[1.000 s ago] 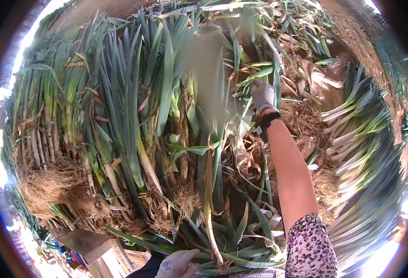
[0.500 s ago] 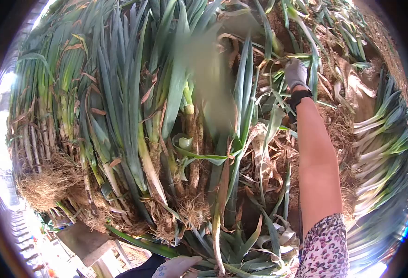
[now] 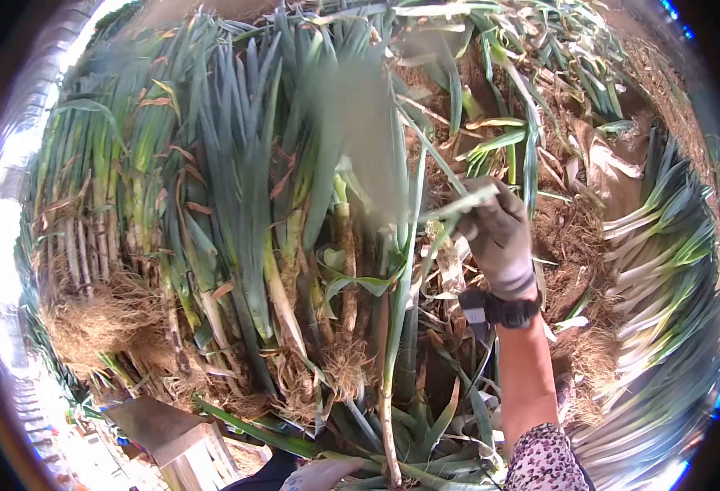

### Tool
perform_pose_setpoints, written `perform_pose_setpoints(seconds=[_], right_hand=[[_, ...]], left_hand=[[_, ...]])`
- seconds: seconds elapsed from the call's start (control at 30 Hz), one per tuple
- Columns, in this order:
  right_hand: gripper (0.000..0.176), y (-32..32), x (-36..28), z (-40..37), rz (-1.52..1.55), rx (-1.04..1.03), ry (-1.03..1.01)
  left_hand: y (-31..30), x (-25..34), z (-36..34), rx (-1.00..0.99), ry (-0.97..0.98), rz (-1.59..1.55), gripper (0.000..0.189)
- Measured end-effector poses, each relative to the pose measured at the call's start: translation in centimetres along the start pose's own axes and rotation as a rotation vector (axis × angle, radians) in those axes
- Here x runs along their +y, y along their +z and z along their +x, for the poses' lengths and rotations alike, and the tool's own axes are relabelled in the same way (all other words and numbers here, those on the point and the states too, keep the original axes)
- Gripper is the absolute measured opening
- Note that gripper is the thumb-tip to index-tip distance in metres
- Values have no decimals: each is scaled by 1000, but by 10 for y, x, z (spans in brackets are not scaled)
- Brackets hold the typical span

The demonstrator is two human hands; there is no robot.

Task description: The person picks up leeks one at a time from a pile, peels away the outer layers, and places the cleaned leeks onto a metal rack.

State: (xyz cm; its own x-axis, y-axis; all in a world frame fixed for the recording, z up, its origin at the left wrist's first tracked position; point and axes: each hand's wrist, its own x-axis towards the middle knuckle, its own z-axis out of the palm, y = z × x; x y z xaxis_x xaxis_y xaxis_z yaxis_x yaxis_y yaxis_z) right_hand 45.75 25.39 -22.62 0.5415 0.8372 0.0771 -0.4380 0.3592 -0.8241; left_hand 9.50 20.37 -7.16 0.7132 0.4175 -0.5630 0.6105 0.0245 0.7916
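Note:
My right hand (image 3: 499, 237), in a grey glove with a black band at the wrist, is raised over the middle right of the pile. Its fingers are curled around pale green onion leaves (image 3: 468, 203), blurred at the fingertips. At the bottom edge shows part of my left hand (image 3: 323, 475), in a pale glove; its fingers are mostly cut off by the frame. Close to it a long green onion (image 3: 386, 393) stands lengthwise, its white root end low and its leaves reaching up toward my right hand. Unpeeled green onions (image 3: 274, 303) with shaggy roots lie to the left.
Peeled green onions (image 3: 646, 270) with white stalks are stacked along the right. Torn leaves and dry husks (image 3: 552, 82) litter the brown soil at the upper right. A small wooden stool (image 3: 163, 434) stands at the lower left. A blurry smear covers the upper middle of the view.
My right hand has come back from the far leaf litter toward me, now with leaves in its fingers. The left hand stays low at the bottom edge.

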Motion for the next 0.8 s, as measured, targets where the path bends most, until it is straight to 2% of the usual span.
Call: perform_pose_setpoints(seconds=[0.1,0.13,0.17,0.2,0.23,0.27,0.3,0.33,0.4,0.43,0.47,0.5,0.53,0.6,0.63,0.67,0.73,0.8], right_hand=[[28,32,-46,-29,-40,-140,-137],[14,45,-58,-41,-106,-179,-204],[5,59,-73,-60,-324,-173,-138],[6,74,-89,-83,-545,-161,-75],[13,90,-98,-107,-525,-248,-56],[20,108,-107,-129,-510,-334,-38],[18,128,-118,-152,-572,-364,42],[17,147,-128,-176,-635,-385,126],[16,173,-135,-222,-856,-427,-63],[15,185,-144,-248,-857,-413,88],[14,196,-151,-271,-886,-433,28],[14,206,-166,-294,-798,-426,173],[14,217,-185,-316,-702,-411,313],[14,211,-196,-359,-859,-305,51],[15,211,-219,-376,-1042,-228,-72],[17,208,-251,-390,-812,-190,234],[17,189,-273,-427,-727,-13,242],[19,155,-264,-462,-576,183,227]], left_hand=[[0,8,-18,-36,111,119,38],[3,9,-27,11,54,55,40],[8,10,-37,55,-7,-8,43],[13,13,-47,96,-65,-73,45],[16,20,-54,221,89,-25,52],[17,26,-60,268,87,-111,56],[22,35,-66,426,192,2,51],[24,19,-72,419,250,-19,73],[26,35,-86,461,463,191,96],[33,35,-93,373,495,25,96],[42,33,-97,275,525,-134,96],[59,36,-105,197,498,-408,85],[71,20,-104,99,482,-420,74],[91,-9,-100,-116,443,-420,53],[99,7,-116,-83,415,-279,37],[108,24,-129,-59,400,-137,24],[126,35,-142,-127,483,-62,16],[140,44,-145,96,960,346,14]])
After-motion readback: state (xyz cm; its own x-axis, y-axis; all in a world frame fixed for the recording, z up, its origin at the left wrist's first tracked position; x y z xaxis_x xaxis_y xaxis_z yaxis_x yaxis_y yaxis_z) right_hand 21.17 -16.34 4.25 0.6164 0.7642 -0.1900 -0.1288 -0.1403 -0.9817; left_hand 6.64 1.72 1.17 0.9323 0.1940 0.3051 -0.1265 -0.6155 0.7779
